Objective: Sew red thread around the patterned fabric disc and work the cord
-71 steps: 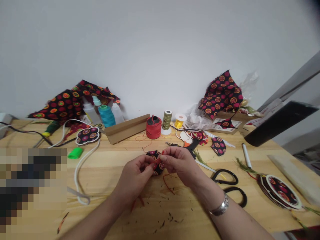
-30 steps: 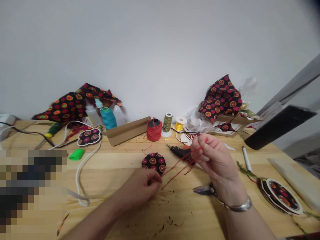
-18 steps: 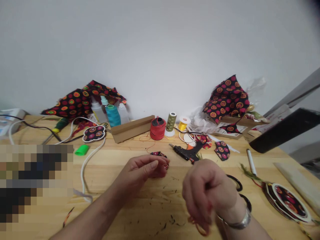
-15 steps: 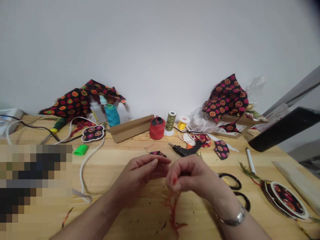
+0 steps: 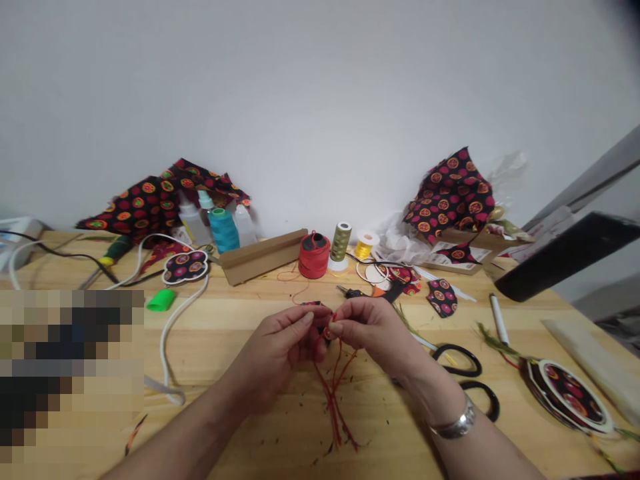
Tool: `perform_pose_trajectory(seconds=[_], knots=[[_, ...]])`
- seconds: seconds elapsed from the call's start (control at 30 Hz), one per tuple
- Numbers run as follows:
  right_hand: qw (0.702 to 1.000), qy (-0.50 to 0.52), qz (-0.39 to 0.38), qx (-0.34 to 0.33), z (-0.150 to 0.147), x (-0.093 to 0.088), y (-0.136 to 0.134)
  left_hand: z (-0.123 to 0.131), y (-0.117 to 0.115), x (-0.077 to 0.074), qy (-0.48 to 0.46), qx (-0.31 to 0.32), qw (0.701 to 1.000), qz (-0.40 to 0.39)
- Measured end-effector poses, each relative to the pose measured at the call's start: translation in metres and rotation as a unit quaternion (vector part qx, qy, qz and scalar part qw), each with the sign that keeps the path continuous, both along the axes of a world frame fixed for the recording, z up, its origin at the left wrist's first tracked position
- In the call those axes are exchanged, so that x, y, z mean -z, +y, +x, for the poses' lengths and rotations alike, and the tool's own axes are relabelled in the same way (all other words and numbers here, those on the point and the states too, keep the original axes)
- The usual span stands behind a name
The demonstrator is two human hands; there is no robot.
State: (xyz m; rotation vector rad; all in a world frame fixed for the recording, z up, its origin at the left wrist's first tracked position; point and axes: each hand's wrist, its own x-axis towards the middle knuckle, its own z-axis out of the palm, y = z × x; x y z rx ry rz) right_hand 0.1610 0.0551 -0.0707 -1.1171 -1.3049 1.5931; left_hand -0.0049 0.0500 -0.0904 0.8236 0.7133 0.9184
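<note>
My left hand (image 5: 280, 353) holds a small round patch of black fabric with pink and orange circles (image 5: 314, 305), and most of the patch is hidden behind my fingers. My right hand (image 5: 373, 330) is right next to it, its fingertips pinching red cord (image 5: 333, 407) at the patch's edge. Several strands of that cord hang from the fingers down to the wooden table (image 5: 280, 427). A silver bangle (image 5: 453, 423) sits on my right wrist.
Behind my hands are a red cord spool (image 5: 314, 256), an olive thread spool (image 5: 341, 243) and a black hot glue gun (image 5: 356, 292). Black-handled scissors (image 5: 463, 377) lie to the right. A white cord (image 5: 170, 347) and green thimble (image 5: 161, 301) lie left.
My right hand has come back in from the right, and both hands now meet at the patch. The red cord, which hung from my right hand, now runs from the patch in several strands.
</note>
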Motion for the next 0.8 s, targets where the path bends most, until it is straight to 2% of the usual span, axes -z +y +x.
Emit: perform_pose_trajectory(seconds=[0.43,0.6,0.7,0.8], knots=[[0.993,-0.089,0.065,0.03,-0.0017,0.0023,0.0013,-0.0029,-0.0004,-0.0013,0.172,0.005,0.983,0.068],[0.99,-0.094,0.104,0.03,-0.0016,0.002,0.0017,-0.003,-0.0002,-0.0031,0.14,-0.009,0.985,0.101],[0.98,-0.092,0.171,0.049,-0.0019,0.0005,0.0031,-0.0025,-0.0008,-0.0031,0.12,0.01,0.989,0.082],[0.977,-0.089,0.186,0.057,-0.0023,-0.0008,0.0037,-0.0022,-0.0023,-0.0035,0.112,0.025,0.992,0.048]])
